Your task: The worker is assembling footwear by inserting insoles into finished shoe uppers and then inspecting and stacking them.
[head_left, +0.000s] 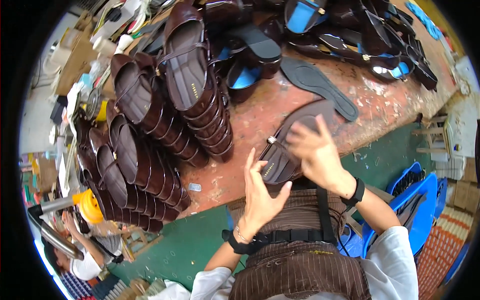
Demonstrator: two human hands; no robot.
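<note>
A dark brown shoe [278, 166] with a thin strap and a small shiny buckle lies at the table's near edge, its heel end toward me. My left hand [262, 202] is at the heel, thumb and fingers apart on either side of it; I cannot tell whether they touch it. Over the shoe's middle is my right hand [320, 159], fingers spread and smeared by motion, thumb stretched out. Contact between the right fingertips and the shoe's inside is unclear. Just beyond the toe rests a loose dark grey sole-shaped piece [320, 85].
Stacks of glossy brown shoes [185, 75] stand on the left of the worn red table [240, 130]. More shoes with blue inside [302, 17] crowd the far side. A blue plastic chair [425, 210] is at right. Another person [82, 257] sits at lower left.
</note>
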